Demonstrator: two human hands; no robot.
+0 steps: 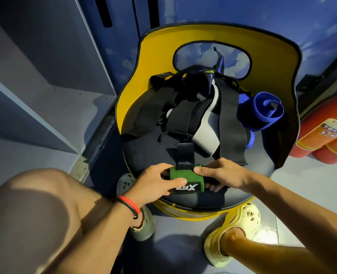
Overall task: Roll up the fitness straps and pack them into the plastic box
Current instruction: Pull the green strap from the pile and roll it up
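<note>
Blue cloud-printed panels stand behind a yellow chair [157, 56] with a round black seat, and everything else is placed from that chair. At the front edge of its seat, nearest the person, lies a green fitness strap [180, 175], mostly wound into a short roll, with a black-and-white label on its near face. A black tab end [184, 155] reaches from the roll toward the middle of the seat. The left hand [153, 184] grips the roll's left end, fingers curled round it and thumb laid across the label. The right hand [225, 175] grips the right end, thumb against the top edge and fingers tucked beneath. Further back on the seat, against the chair's backrest, sits a loose pile of black and grey straps [193, 109]. Just beside the pile, on the right side of the seat, rests a rolled blue strap [266, 109]. Grey shelving [45, 86] stands to the chair's left, and red fire extinguishers [325, 135] lie on the floor to its right. A red wristband [130, 203] circles the left wrist.
</note>
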